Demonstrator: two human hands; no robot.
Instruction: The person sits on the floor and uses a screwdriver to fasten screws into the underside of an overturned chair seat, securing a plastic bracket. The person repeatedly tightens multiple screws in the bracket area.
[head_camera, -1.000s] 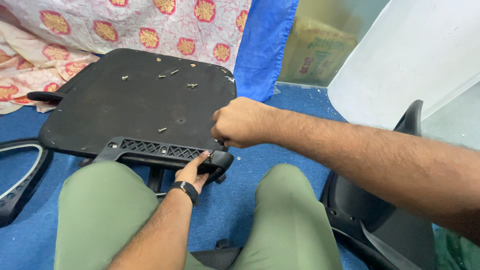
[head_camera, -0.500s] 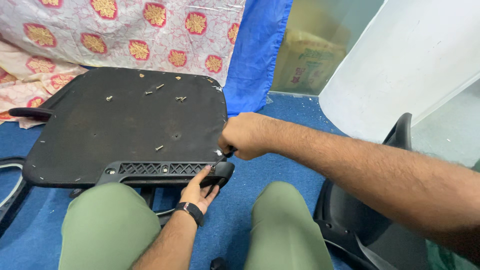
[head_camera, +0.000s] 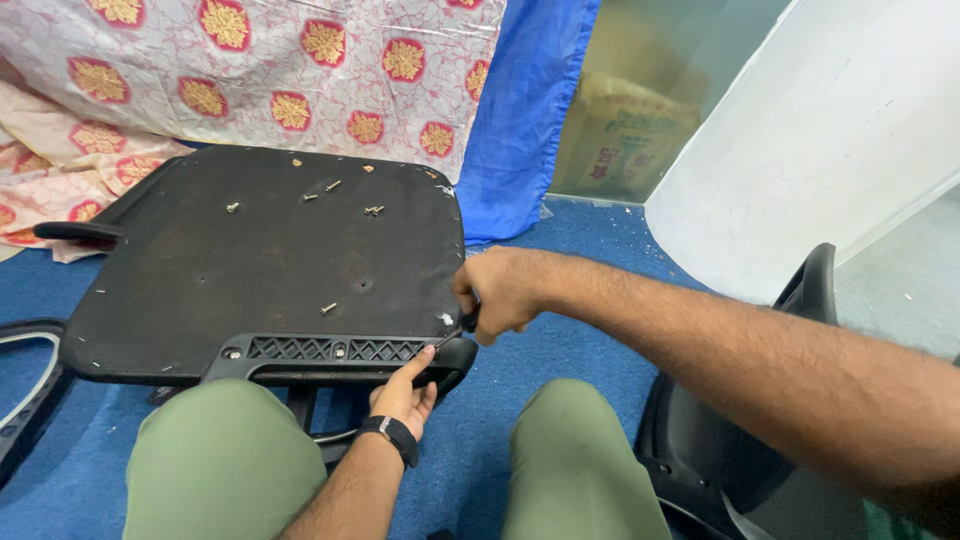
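The left hand (head_camera: 405, 392) presses its fingers up against the black plastic armrest bracket (head_camera: 335, 352) lying along the near edge of the upturned chair seat (head_camera: 250, 265). The right hand (head_camera: 498, 292) is fisted around a dark tool handle (head_camera: 468, 320) at the bracket's right end. Loose screws (head_camera: 373, 210) dot the seat.

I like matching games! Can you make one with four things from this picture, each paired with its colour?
Things:
1. seat board
2. curtain
3. trousers
4. watch

Colours:
A. green
B. black band
C. plain blue
D. dark, with loose screws lying on it

Pairs: 1-D, 2-C, 3-A, 4-B
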